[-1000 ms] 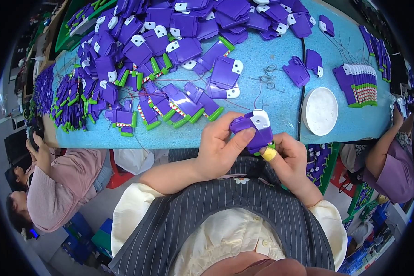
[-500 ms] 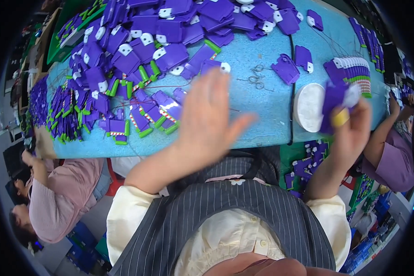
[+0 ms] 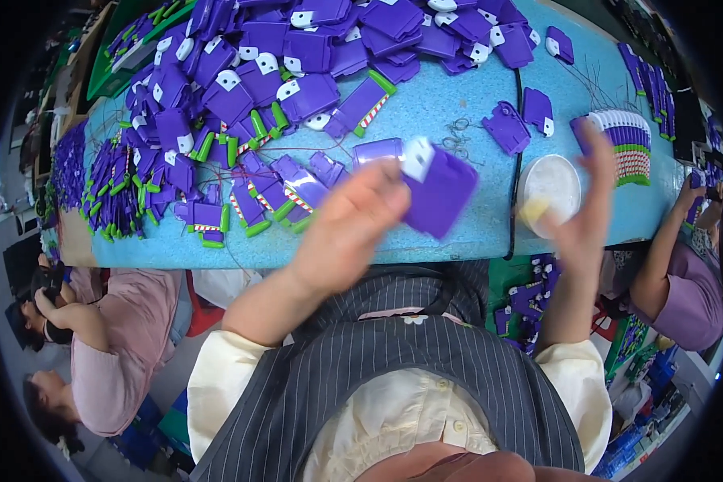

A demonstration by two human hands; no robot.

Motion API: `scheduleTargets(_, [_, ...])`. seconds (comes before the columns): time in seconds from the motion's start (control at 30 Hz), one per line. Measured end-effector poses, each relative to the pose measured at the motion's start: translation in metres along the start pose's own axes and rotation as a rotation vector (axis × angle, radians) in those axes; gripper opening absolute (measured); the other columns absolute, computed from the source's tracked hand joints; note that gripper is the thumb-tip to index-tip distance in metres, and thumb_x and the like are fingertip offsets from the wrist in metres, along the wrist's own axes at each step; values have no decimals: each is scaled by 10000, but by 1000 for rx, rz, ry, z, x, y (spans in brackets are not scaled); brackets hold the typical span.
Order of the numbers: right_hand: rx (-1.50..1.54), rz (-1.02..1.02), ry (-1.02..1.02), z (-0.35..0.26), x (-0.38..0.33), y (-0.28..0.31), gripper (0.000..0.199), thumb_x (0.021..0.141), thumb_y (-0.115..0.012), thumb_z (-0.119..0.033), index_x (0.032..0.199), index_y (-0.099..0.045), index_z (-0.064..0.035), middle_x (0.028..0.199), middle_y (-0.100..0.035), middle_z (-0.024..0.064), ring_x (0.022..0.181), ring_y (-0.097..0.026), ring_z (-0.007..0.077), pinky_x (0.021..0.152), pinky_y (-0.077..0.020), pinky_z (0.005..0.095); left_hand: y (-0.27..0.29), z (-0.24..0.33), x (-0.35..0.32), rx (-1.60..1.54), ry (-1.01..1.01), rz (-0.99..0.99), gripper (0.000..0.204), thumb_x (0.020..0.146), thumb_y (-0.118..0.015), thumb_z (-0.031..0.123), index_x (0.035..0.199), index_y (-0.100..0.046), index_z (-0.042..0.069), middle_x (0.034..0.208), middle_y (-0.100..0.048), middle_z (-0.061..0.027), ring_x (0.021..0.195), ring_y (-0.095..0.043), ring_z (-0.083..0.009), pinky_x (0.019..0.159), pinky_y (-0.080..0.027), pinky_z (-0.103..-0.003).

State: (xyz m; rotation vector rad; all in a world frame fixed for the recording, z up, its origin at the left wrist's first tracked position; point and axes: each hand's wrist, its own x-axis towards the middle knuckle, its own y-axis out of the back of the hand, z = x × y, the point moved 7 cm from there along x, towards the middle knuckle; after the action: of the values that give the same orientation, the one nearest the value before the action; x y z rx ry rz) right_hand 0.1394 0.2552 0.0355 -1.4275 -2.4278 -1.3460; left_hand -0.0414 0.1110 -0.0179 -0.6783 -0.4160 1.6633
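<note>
In my left hand [image 3: 349,225], a purple plastic shell [image 3: 442,193] with a white corner piece is pinched by that corner, held above the front of the table. My right hand [image 3: 582,205] is blurred, its fingers apart with nothing visible between them. It is over the right edge of a round white dish [image 3: 549,189], and one finger wears a yellow cover. A large pile of similar purple shells [image 3: 309,52] fills the back left. Two loose purple shells [image 3: 506,128] lie behind the dish.
Purple pieces with green ends and striped strips [image 3: 297,189] lie at front left. A neat row of purple, white and green pieces [image 3: 631,145] is at right. Small wire rings [image 3: 458,132] lie mid-table; a black cable [image 3: 515,201] crosses it. Co-workers sit on both sides.
My left hand, flat and empty before, has closed on a purple shell. The right hand, which held a purple shell earlier, has opened and moved slightly left.
</note>
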Motion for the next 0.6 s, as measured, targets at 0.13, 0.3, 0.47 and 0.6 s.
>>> scheduleTargets(0.13, [283,-161,378,-90,-29,-52,675,563,-803,-123,1145,-486,5,1159,-495,188,1088,-501,390,890,-433,456,-29,-47,-27,-364,300,-135,452,946,-436,241,1310,-337,-8,1200,-518,-180,1138,-504,-277,976,-381,-400])
scheduleTargets(0.3, [156,-287,191,-87,-28,-71,647,559,-775,-118,1121,-491,30,1063,-502,186,951,-523,361,800,-444,430,-8,-14,-44,425,-191,-73,464,927,-461,113,1337,-305,-39,1146,-551,-183,978,-598,-272,797,-479,-362])
scheduleTargets(0.47, [182,-328,54,-77,-41,-87,660,534,-785,-137,1105,-506,40,961,-524,165,822,-544,298,700,-460,356,-8,-4,-43,1021,-328,-165,607,831,-571,62,1351,-278,-49,953,-579,-259,802,-600,-396,658,-483,-402])
scheduleTargets(0.6, [284,-378,-9,-75,-49,-95,634,550,-787,-139,1093,-513,40,954,-530,156,801,-546,261,671,-465,328,3,-6,-40,926,-289,-304,592,825,-589,79,1335,-314,-43,879,-597,-216,756,-597,-393,628,-470,-409])
